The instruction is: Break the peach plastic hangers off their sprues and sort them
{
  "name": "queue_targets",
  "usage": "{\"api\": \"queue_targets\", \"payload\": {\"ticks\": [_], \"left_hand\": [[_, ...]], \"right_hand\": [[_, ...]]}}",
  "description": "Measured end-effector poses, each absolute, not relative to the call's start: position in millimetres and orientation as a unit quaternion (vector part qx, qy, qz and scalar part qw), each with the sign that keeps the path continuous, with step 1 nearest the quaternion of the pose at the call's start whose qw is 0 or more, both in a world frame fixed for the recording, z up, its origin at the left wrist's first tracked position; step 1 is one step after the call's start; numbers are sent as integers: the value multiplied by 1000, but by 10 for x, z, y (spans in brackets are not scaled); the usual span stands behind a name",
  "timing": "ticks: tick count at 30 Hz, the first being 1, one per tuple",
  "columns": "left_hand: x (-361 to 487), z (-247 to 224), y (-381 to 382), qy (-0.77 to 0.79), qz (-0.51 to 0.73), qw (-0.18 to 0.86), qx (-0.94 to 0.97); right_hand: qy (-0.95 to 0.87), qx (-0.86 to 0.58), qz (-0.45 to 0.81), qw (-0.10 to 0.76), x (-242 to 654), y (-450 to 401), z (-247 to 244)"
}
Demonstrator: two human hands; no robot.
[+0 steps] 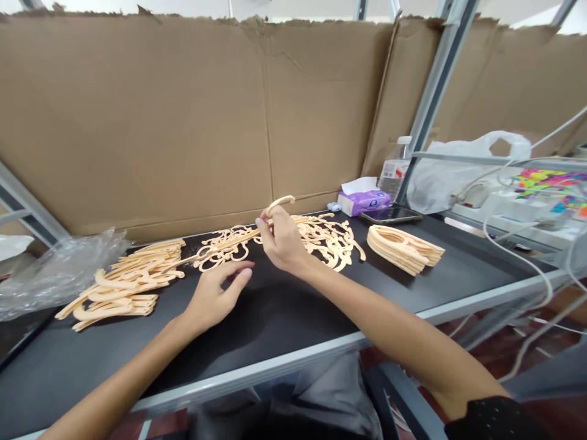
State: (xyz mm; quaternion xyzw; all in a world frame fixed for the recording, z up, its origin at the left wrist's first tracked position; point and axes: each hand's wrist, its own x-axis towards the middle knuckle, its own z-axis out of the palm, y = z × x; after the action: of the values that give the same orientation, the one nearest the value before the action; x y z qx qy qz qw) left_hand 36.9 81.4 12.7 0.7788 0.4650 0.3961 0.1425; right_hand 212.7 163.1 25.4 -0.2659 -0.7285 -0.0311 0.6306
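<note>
My right hand (284, 241) is closed around a cream plastic hanger piece. Its curved hook (280, 200) rises above my fingers, and a long, thin arm (224, 244) reaches down to the left. My left hand (220, 293) hovers lower and to the left, palm turned inward, thumb and index finger loosely stretched with nothing visible between them. Behind both hands lies a loose heap of cream hooks (337, 244), partly covered by my right hand. Left of my left hand is a pile of long hanger arms (123, 284).
A neat stack of cream folded hangers (403, 247) sits on the right of the black tabletop (284, 324). Behind it are a phone (391, 214), a purple tissue pack (364, 201) and a bottle (395, 171). Clear plastic wrap (59, 269) lies left; cardboard (192, 122) walls the back.
</note>
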Motion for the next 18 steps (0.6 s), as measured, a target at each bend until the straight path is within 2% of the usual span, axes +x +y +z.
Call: {"api": "queue_targets", "payload": {"ticks": [3,6,11,18], "left_hand": [[526,218,946,442,465,387,662],[706,285,1057,377,540,530,535],[825,313,1131,312,573,602,460],[688,347,1119,317,611,613,388]], "right_hand": [[-735,-253,-39,628,2096,1551,268],[-748,-268,-17,607,2082,1485,275],[-774,-276,11,569,2063,1442,257],[-787,-307,-52,533,2052,1399,236]]}}
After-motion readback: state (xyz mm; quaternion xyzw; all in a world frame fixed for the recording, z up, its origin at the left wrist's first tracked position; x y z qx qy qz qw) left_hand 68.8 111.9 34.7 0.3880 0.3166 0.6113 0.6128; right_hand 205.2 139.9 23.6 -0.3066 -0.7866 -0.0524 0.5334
